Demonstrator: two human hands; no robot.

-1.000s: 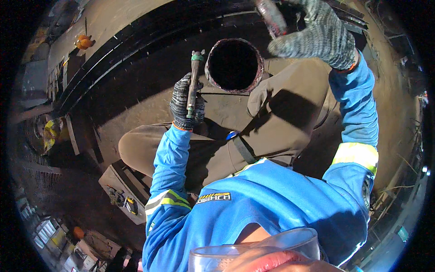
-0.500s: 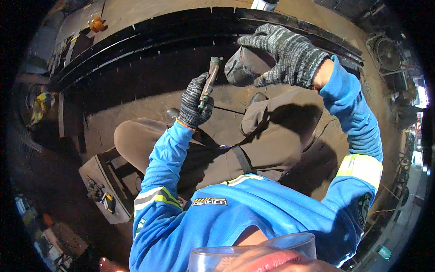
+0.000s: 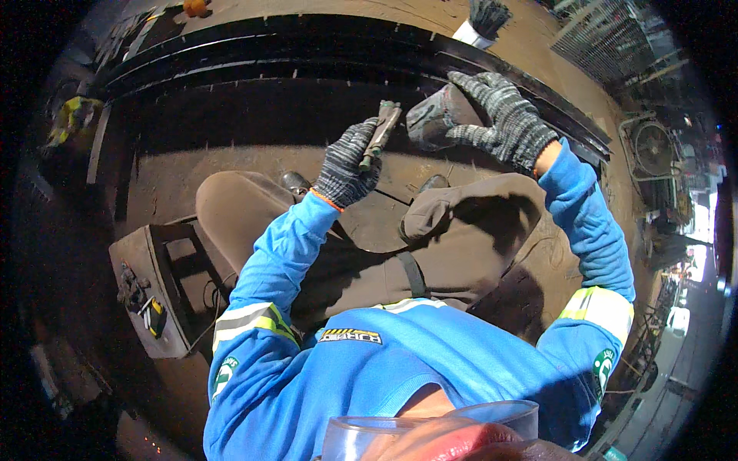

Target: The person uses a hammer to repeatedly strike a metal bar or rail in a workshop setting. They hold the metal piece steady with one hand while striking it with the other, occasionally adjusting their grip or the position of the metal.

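Observation:
Both my hands wear grey-and-black knitted gloves. My left hand (image 3: 347,163) is closed around a slim, greenish-brown, rod-like tool (image 3: 382,129) with wider ends; its exact kind is unclear. The tool points up and slightly right. Just to its right is a worn grey, cup-shaped container (image 3: 432,119), tilted on its side, with dark marks on its wall. My right hand (image 3: 507,123) grips this container at its right end, thumb below and fingers above. A small gap separates the tool from the container.
A long dark metal beam (image 3: 254,44) runs across beyond my hands. Behind it stands a white container with dark bristle-like strands (image 3: 478,31). A box-like stand (image 3: 138,250) carrying a yellow-and-black tool (image 3: 156,316) is at my left. A round fan (image 3: 653,147) is at far right.
The view has shifted. Relative to my body, both hands sit slightly further right, the tool and container still held. More of the white container behind the beam now shows.

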